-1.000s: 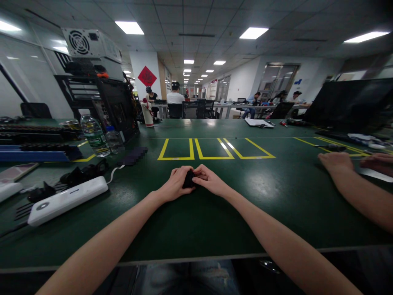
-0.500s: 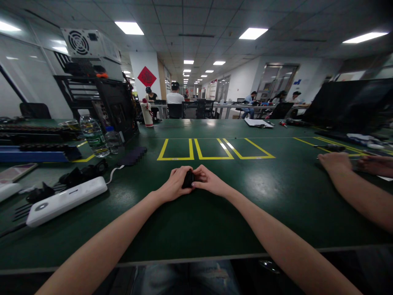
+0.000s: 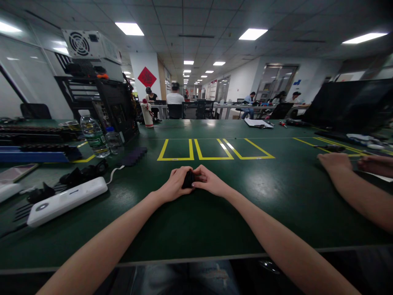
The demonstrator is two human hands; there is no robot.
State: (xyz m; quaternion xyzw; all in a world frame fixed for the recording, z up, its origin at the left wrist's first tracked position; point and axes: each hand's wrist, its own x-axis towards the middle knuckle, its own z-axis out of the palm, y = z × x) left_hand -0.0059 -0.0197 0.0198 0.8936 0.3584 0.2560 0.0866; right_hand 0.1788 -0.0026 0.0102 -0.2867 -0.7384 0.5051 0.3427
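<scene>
Both my hands meet low over the green table (image 3: 196, 229), around a small black object (image 3: 188, 180) whose kind I cannot make out. My left hand (image 3: 175, 185) is curled about its left side, thumb in front and fingers behind. From the right, my right hand (image 3: 210, 180) closes on it with bent fingers and the thumb at its edge. Much of the object is hidden by the fingers. Beyond the hands, yellow tape outlines (image 3: 176, 158) mark the tabletop.
At left lie a white power strip (image 3: 67, 200) and a dark pixelated item (image 3: 132, 156). A water bottle (image 3: 93, 135) stands near a black computer case (image 3: 115, 104). A clipboard (image 3: 258, 123) lies at the back. A co-worker's hand (image 3: 336, 164) rests on the right.
</scene>
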